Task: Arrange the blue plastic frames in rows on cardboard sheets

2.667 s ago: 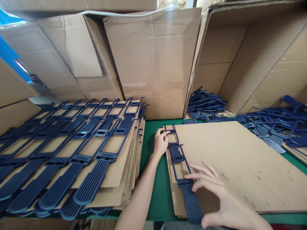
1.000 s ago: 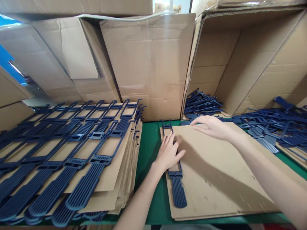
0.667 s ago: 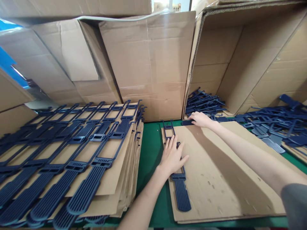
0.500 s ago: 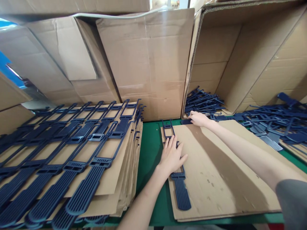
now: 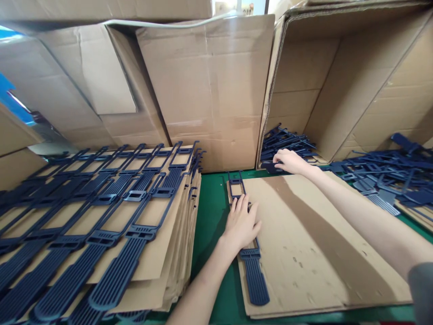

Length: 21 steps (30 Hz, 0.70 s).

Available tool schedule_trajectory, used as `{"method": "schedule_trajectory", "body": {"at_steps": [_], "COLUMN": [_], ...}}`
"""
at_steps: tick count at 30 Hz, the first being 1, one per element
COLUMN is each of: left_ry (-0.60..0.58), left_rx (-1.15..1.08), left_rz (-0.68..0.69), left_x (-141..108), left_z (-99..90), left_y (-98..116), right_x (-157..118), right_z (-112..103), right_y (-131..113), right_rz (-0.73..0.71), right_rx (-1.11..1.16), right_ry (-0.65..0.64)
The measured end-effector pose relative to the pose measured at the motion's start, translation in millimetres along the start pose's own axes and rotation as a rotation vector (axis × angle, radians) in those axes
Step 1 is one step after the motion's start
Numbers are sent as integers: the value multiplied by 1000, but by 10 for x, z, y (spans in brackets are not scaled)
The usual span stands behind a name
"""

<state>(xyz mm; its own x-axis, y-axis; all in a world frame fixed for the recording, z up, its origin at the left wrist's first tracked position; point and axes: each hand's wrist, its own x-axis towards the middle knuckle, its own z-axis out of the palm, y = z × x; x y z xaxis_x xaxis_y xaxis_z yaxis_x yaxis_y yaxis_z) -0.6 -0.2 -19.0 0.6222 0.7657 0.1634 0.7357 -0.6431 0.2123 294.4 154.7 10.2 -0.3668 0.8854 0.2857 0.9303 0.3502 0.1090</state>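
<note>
My left hand point(image 5: 241, 222) lies with its fingers stretched out over a dark blue plastic frame piece with a ribbed paddle end point(image 5: 256, 280). That piece rests along the left edge of a cardboard sheet point(image 5: 304, 243), its middle hidden under my palm. At the mouth of the open carton, my right hand point(image 5: 291, 161) pinches the edge of a flat dark blue plastic piece point(image 5: 270, 167). Much of this second piece is covered by my fingers. Just behind it sits a heap of thin dark blue parts point(image 5: 287, 141) inside the carton.
On the left, layered cardboard sheets point(image 5: 179, 253) carry rows of similar blue frame pieces point(image 5: 118, 266). The open carton point(image 5: 358, 81) stands behind on the right. More loose blue parts point(image 5: 379, 171) lie at the far right. Green table surface point(image 5: 211, 216) shows between stack and sheet.
My right hand has moved slightly right and up, and the flat blue piece in it has shifted along and lifted a little. My left hand stays on the frame piece.
</note>
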Motion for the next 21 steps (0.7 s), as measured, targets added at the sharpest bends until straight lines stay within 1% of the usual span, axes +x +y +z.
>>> {"method": "schedule_trajectory", "body": {"at_steps": [2, 3, 4, 5, 7, 8, 9, 10, 12, 14, 16, 18, 21], "left_ry": [22, 37, 53, 70, 99, 108, 113, 111, 98, 89, 97, 109, 109], "left_rx": [-11, -13, -12, -8, 3, 7, 8, 6, 3, 8, 15, 19, 21], "left_rz": [-13, -20, -25, -26, -20, -15, -8, -4, -1, -3, -9, -19, -24], "left_x": [10, 17, 25, 33, 47, 52, 55, 57, 58, 57, 55, 54, 59], "left_z": [-22, -32, -39, -42, -34, -22, -6, 12, 48, 73, 81, 77, 64], "left_y": [-5, -12, -22, -34, -66, -83, -100, -115, -136, -143, -139, -130, -118], "right_x": [-73, -125, -188, -261, -427, -514, -599, -678, -809, -895, -938, -952, -959], "right_z": [-162, -236, -299, -346, -379, -362, -323, -265, -115, 37, 145, 184, 142], "right_y": [-14, -47, -101, -173, -364, -474, -585, -693, -879, -1010, -1083, -1114, -1123], "right_rz": [-3, -6, -18, -44, -148, -223, -310, -401, -496, -494, -474, -467, -458], "right_rx": [-11, -10, -2, 19, 103, 160, 217, 264, 307, 314, 312, 321, 360], "right_ry": [80, 145, 227, 338, 555, 623, 664, 669, 586, 459, 353, 284, 231]}}
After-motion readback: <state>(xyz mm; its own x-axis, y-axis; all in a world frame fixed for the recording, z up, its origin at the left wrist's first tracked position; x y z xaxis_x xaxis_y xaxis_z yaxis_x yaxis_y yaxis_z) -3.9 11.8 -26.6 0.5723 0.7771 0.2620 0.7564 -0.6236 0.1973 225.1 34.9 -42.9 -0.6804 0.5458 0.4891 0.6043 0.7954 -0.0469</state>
